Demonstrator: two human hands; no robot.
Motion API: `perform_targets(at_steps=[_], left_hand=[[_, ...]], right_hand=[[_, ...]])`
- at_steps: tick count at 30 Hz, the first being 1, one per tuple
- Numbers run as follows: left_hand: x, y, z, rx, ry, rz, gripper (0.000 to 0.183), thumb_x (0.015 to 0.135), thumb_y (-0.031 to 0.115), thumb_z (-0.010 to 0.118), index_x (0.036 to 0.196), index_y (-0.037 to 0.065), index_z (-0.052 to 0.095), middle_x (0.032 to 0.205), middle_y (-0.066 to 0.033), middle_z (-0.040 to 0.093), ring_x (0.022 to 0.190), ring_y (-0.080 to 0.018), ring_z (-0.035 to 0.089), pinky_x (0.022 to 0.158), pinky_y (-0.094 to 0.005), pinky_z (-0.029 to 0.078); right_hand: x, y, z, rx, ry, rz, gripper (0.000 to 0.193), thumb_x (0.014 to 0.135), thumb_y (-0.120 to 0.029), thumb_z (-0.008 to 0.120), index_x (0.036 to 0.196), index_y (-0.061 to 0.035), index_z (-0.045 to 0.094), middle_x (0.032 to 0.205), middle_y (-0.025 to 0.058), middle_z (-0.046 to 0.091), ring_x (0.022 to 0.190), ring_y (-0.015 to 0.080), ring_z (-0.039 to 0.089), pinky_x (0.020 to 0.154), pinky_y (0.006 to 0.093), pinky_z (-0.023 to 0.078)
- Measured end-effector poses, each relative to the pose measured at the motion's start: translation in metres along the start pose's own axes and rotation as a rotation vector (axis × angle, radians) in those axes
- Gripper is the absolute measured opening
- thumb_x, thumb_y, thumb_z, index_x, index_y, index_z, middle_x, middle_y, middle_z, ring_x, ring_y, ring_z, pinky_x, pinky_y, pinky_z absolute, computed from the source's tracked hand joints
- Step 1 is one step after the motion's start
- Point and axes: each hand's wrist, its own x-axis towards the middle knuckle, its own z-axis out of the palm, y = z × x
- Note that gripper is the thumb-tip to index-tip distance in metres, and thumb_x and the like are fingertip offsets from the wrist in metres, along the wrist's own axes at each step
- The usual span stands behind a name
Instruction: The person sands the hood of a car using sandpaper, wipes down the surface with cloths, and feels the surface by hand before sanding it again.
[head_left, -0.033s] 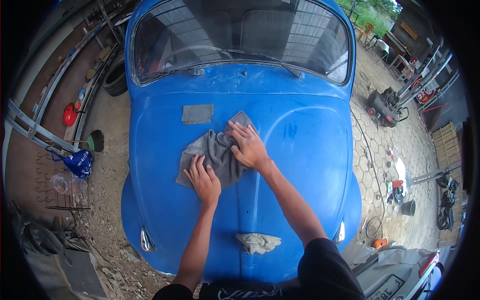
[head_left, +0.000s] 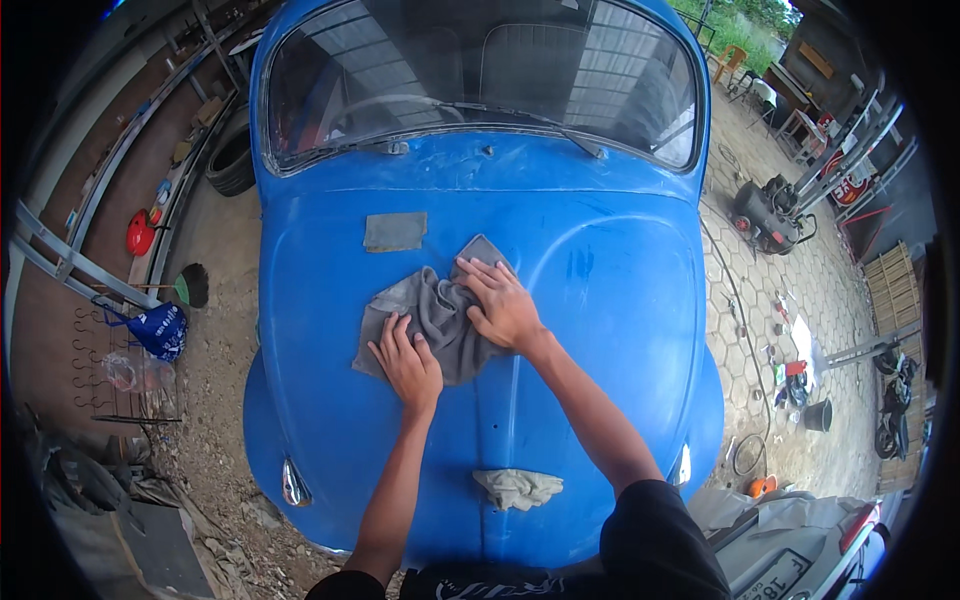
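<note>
A crumpled grey cloth (head_left: 440, 320) lies on the middle of the blue car hood (head_left: 610, 300). My left hand (head_left: 405, 365) rests flat on the cloth's near edge. My right hand (head_left: 500, 305) presses flat on its right side, fingers spread. Neither hand is closed around the cloth. A flat grey square sheet (head_left: 394, 231) lies on the hood just beyond the cloth. A pale bunched rag (head_left: 517, 488) sits near the hood's front edge, close to my body.
The windshield (head_left: 480, 80) with its wipers rises beyond the hood. Left of the car are a tyre (head_left: 232, 155), a red helmet-like object (head_left: 140, 235), a blue bag (head_left: 160, 328) and metal rails. Right, on paving, stand a small engine machine (head_left: 765, 215), a black bucket (head_left: 818, 413) and scattered items.
</note>
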Motion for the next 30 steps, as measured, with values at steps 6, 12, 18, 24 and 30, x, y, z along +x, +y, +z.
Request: perform_targets(at_steps=[6,12,18,24,30], left_hand=[[-0.001,0.022,0.008,-0.023,-0.015,0.043,0.035,0.097,0.018,0.051,0.13,0.006,0.056,0.14,-0.0141,0.053,0.136,-0.0346,0.046,0.119,-0.0635,0.021],[-0.001,-0.006,0.0,-0.164,0.066,-0.048,0.034,0.098,0.018,0.048,0.128,0.004,0.054,0.134,-0.017,0.056,0.13,-0.0393,0.049,0.119,-0.0596,0.024],[-0.003,0.016,0.009,-0.21,0.04,-0.03,0.03,0.093,0.01,0.051,0.122,0.005,0.057,0.129,-0.0152,0.059,0.127,-0.0374,0.052,0.119,-0.0583,0.025],[0.001,0.01,-0.002,-0.205,0.066,-0.02,0.032,0.095,0.017,0.05,0.124,0.005,0.055,0.128,-0.0166,0.057,0.127,-0.038,0.051,0.119,-0.0601,0.025],[0.002,0.001,0.009,-0.205,0.09,0.018,0.03,0.094,0.017,0.052,0.121,0.006,0.056,0.126,-0.0152,0.058,0.126,-0.0378,0.052,0.118,-0.0598,0.027]], right_hand=[[0.036,0.02,-0.01,-0.166,0.309,0.287,0.051,0.086,-0.029,0.053,0.133,-0.0105,0.06,0.155,0.0136,0.046,0.144,0.0313,0.041,0.122,0.0511,0.027],[0.009,-0.044,0.028,-0.033,0.035,0.09,0.066,0.089,-0.033,0.053,0.15,-0.0082,0.047,0.155,0.0099,0.047,0.144,0.0268,0.043,0.122,0.0465,0.027],[0.019,0.019,0.004,-0.298,0.383,0.462,0.063,0.098,-0.036,0.05,0.153,-0.006,0.042,0.159,0.0102,0.042,0.147,0.0269,0.038,0.123,0.0465,0.026],[0.005,-0.005,-0.007,-0.19,0.119,0.229,0.06,0.099,-0.032,0.05,0.153,-0.0079,0.042,0.161,0.0083,0.038,0.149,0.027,0.034,0.123,0.047,0.024],[-0.082,-0.059,0.001,-0.144,-0.015,0.208,0.055,0.097,-0.026,0.051,0.15,-0.0102,0.046,0.16,0.0046,0.039,0.15,0.0254,0.033,0.123,0.0467,0.026]])
